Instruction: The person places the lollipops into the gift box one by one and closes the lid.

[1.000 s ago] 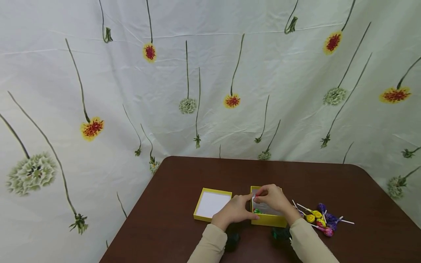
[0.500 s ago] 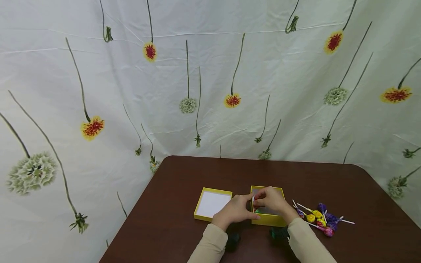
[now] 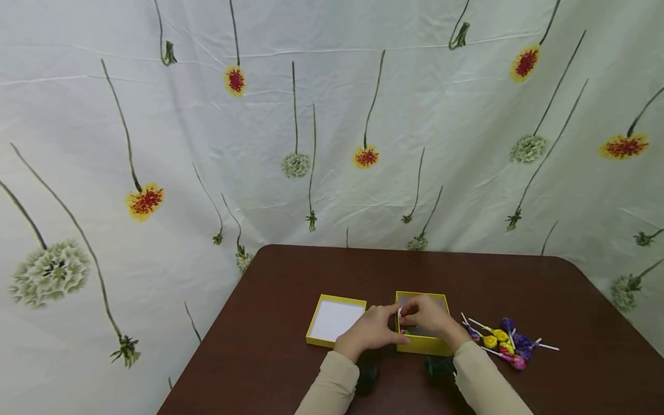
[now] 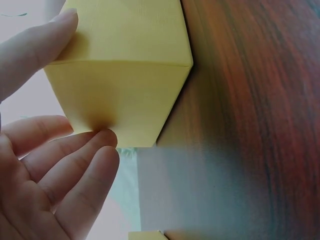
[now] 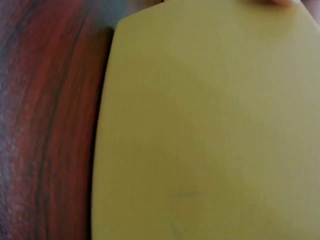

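A yellow box (image 3: 424, 346) stands lidless on the table. My left hand (image 3: 369, 333) holds it at its left side, the thumb on the near face and the index finger toward the far left corner. In the left wrist view, the other fingers (image 4: 75, 155) lie against or close to the box's side wall. My right hand (image 3: 429, 316) reaches into the box and pinches a lollipop, of which only a small white part shows by the fingertips. A bit of green wrapper (image 3: 407, 332) shows inside. The right wrist view is mostly the box's near wall (image 5: 200, 125).
Several wrapped lollipops (image 3: 505, 340), purple, yellow and pink, lie in a pile right of the box. The yellow lid (image 3: 336, 320), white inside, lies upturned to the left. Dark wrist-worn devices (image 3: 440, 366) hang under the forearms. A flowered curtain (image 3: 332, 144) hangs behind the brown table (image 3: 249, 357).
My right hand has lowered slightly into the box, and the red candy head seen by its fingers is now mostly hidden. My left hand stays in place on the box.
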Demonstrator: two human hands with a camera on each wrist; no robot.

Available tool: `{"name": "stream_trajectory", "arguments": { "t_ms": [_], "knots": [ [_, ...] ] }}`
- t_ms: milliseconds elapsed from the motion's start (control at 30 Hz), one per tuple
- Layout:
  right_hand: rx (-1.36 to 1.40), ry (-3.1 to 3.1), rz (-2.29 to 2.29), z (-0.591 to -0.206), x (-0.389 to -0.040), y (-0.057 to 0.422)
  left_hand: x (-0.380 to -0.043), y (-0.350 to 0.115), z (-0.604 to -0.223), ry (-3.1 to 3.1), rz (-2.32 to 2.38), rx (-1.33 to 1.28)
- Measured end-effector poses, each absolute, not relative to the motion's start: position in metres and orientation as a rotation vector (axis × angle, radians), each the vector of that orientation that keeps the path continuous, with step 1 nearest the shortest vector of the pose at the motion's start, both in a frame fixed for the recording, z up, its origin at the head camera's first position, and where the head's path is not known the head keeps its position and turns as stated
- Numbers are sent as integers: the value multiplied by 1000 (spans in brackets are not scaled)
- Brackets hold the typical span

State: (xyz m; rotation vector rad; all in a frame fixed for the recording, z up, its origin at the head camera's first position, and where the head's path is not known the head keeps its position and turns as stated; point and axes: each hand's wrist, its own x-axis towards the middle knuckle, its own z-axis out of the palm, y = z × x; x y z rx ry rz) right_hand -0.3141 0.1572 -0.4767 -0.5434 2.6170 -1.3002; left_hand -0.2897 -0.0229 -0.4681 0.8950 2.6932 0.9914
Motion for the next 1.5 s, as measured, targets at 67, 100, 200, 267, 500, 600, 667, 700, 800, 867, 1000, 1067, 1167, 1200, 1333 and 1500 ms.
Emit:
{"name": "stream_trajectory", "arguments": {
  "t_ms": [67, 100, 200, 267, 500, 600, 667, 700, 800, 867, 1000, 1067, 1167, 1200, 1333, 1500],
  "knots": [
    [-519, 2635, -1292, -474, -312, 157, -290, -22, -469, 2688, 989, 887],
    [-510, 2649, -1284, -473, -312, 158, -289, -22, -469, 2686, 986, 881],
    [-491, 2712, -1263, -466, -309, 159, -289, -22, -469, 2684, 981, 859],
    [-486, 2760, -1248, -462, -307, 161, -289, -22, -468, 2699, 969, 846],
    [-480, 2816, -1310, -448, -295, 183, -288, -21, -466, 2732, 939, 813],
    [-435, 2858, -1319, -444, -289, 198, -289, -20, -466, 2742, 919, 808],
    [-392, 2898, -1310, -441, -284, 209, -289, -20, -466, 2751, 908, 803],
    [-370, 2917, -1304, -441, -283, 215, -289, -20, -466, 2753, 904, 804],
    [-260, 2953, -1279, -441, -276, 230, -288, -20, -466, 2747, 911, 801],
    [-162, 2953, -1259, -444, -273, 238, -288, -21, -467, 2741, 917, 804],
    [13, 2953, -1183, -449, -265, 247, -288, -22, -466, 2738, 925, 809],
    [70, 2958, -1149, -452, -262, 249, -287, -22, -466, 2739, 927, 805],
    [117, 2948, -1120, -460, -260, 253, -287, -23, -468, 2733, 935, 793],
    [120, 2937, -1116, -462, -260, 255, -287, -23, -469, 2732, 933, 790],
    [94, 2921, -1106, -470, -259, 258, -286, -23, -471, 2729, 934, 777],
    [38, 2977, -1060, -473, -258, 262, -287, -22, -469, 2734, 938, 790]
  ]
}}
